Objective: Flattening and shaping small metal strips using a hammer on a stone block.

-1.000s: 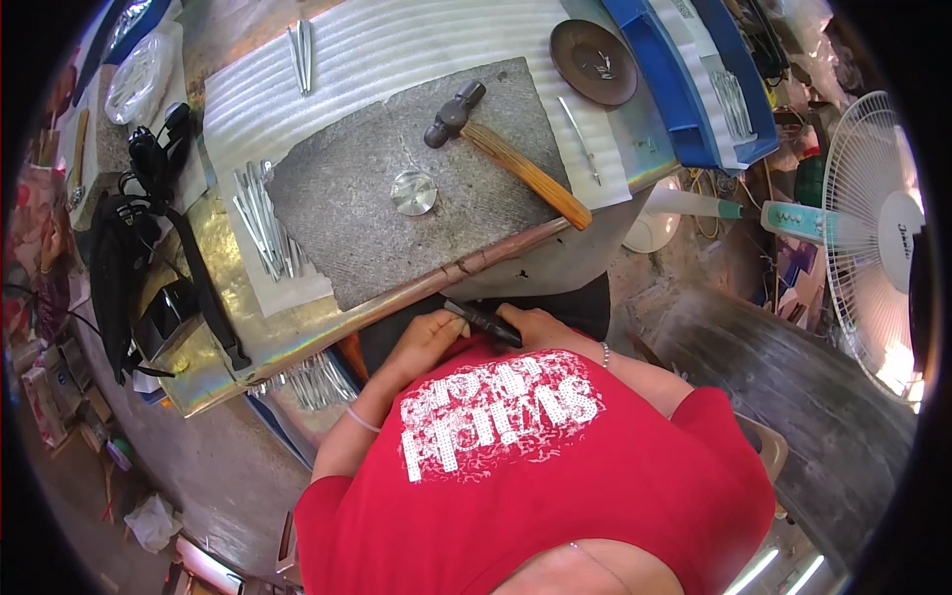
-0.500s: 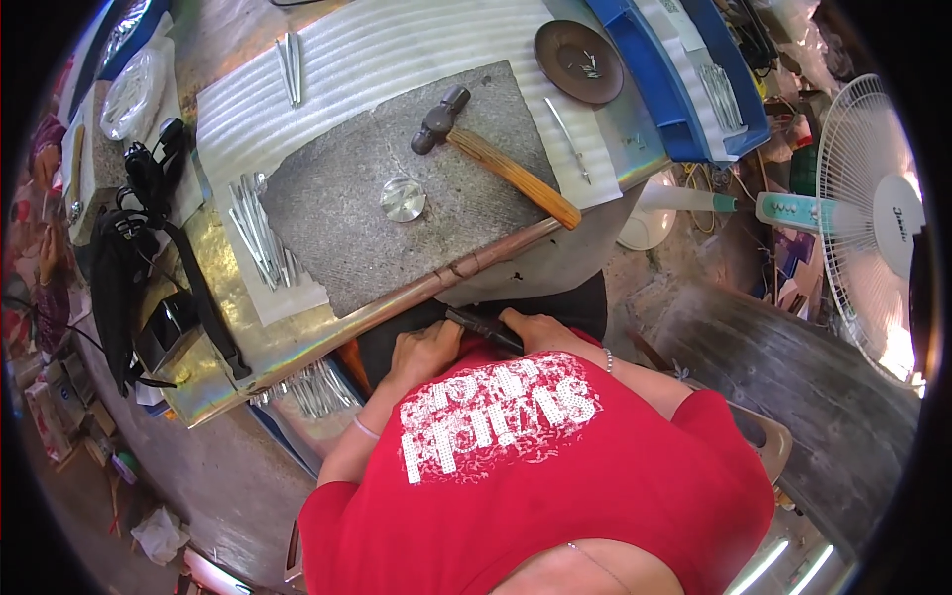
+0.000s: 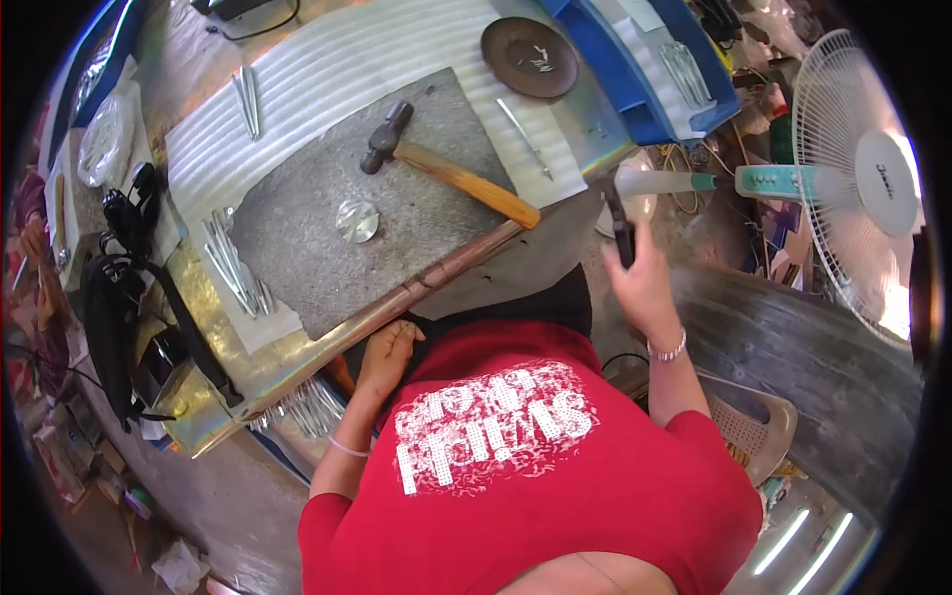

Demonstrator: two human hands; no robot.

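Observation:
My right hand (image 3: 643,278) is raised to the right of the table corner, its fingers closed round a dark, narrow elongated object (image 3: 620,223) whose kind I cannot make out. Down by my lap, just below the table's front edge, my left hand (image 3: 390,354) has its fingers curled together; whatever may be inside is hidden. On the table, a ball-peen hammer (image 3: 451,177) with a wooden handle lies across a grey stone slab (image 3: 297,263). A shiny round metal disc (image 3: 357,221) rests on the same slab, left of the hammer.
Metal rods (image 3: 236,266) lie left of the slab, more rods (image 3: 248,102) behind it. A brown plate (image 3: 511,74) holds small slivers. Beyond it stands a blue bin (image 3: 645,84). A fan (image 3: 878,188) is at right, a dark bench (image 3: 793,357) below, black straps (image 3: 119,297) at left.
My right hand has moved from my lap out to the right and up, carrying the dark object. My left hand no longer touches that object and remains near my lap. The view has shifted.

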